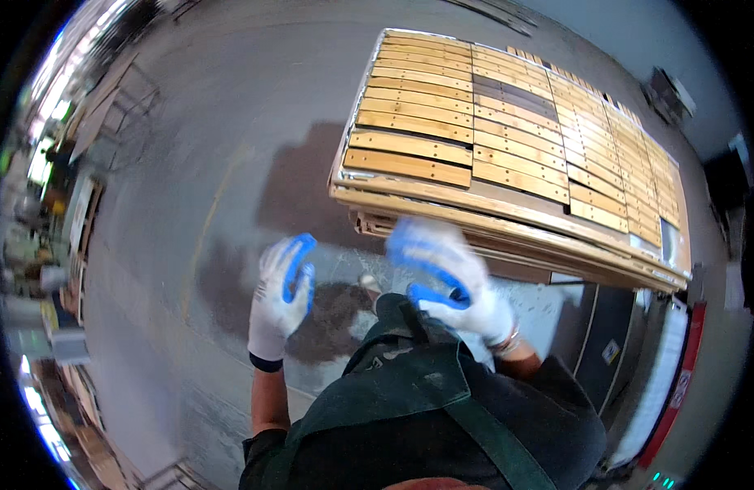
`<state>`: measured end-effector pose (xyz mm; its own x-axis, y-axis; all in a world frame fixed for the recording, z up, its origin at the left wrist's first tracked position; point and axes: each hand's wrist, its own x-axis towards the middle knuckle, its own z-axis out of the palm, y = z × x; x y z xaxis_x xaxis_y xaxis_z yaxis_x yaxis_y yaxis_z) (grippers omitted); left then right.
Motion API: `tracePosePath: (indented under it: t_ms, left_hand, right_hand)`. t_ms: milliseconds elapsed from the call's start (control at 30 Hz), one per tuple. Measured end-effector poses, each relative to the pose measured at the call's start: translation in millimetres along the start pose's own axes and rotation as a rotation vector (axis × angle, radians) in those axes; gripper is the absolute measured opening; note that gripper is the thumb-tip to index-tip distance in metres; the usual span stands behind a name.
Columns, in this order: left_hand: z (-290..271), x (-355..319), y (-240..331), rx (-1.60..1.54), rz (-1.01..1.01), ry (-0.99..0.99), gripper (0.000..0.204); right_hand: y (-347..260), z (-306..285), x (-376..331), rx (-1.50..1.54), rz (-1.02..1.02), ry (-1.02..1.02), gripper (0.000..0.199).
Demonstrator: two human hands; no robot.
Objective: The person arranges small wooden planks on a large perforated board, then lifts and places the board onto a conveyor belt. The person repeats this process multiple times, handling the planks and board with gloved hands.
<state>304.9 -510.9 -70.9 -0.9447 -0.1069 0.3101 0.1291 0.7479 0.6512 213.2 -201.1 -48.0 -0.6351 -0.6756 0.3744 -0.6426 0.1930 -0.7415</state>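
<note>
Both of my hands wear white work gloves with blue-coated palms and fingers. My left hand hangs over the grey floor, thumb and fingers apart in a curve, with nothing in it. In front of my body, at the near edge of the stack, my right hand is partly blurred; its thumb stands away from its fingers and it holds nothing. The slatted wooden panels lie in rows on top of a stack of flat boards. Whether the right hand touches the boards' edge I cannot tell.
One darker slat section lies among the pale ones. To the right of the stack stand a black panel and a red upright strip. A yellow line runs along the floor on the left. Tables and pallets line the far left.
</note>
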Motion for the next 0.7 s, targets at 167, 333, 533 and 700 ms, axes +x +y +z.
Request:
tracePosePath:
  t_ms: [167, 333, 533, 700]
  left_hand:
    - [-38, 107, -70, 0.144, 0.239, -0.020, 0.040]
    - [-64, 193, -138, 0.069, 0.298, -0.090, 0.037]
    - [-47, 284, -208, 0.028, 0.088, -0.390, 0.030]
    - [-15, 399, -268, 0.025, 0.303, -0.550, 0.030]
  right_hand:
    - [21, -34, 125, -0.855, 0.055, -0.030, 0.085]
    - [60, -37, 166, -0.899, 0.173, -0.145, 0.081]
    - [43, -37, 184, -0.773, 0.395, -0.195, 0.080]
    - [21, -37, 225, -0.601, 0.721, -0.194, 0.082]
